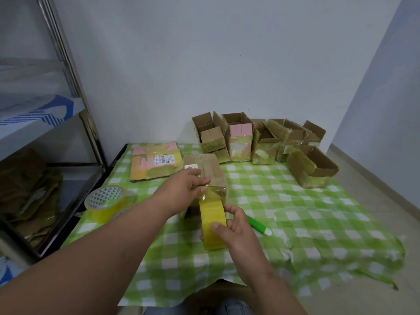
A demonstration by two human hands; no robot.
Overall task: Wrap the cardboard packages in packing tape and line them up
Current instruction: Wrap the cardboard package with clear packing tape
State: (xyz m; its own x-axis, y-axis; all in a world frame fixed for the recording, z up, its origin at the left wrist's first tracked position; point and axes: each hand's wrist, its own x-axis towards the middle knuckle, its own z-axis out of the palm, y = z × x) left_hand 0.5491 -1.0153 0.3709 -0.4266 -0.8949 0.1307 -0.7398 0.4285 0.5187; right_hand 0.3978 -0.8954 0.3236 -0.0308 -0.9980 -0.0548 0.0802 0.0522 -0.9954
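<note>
The left hand (188, 185) presses flat on the closed cardboard box (209, 171) at the cloth's middle; the right hand (236, 226) grips the yellow tape roll (212, 221) before it; a spare roll (105, 204) lies left, a green pen (259, 225) right, taped open boxes (256, 142) behind near the wall.

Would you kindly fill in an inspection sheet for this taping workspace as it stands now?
Surface: green-and-white checked cloth, rumpled at its right edge.
Job's things: closed brown cardboard box at centre, strip stuck to its near end; yellow packing tape roll; row of open taped cardboard boxes by the wall.
Clutter: spare yellow tape roll at left; flattened pink-and-brown carton; green-and-white cutter.
Grippers: left hand presses the strip onto the box; right hand grips the roll.
Cables: nothing seen.
Surroundings: metal shelving rack at left, white wall behind.
</note>
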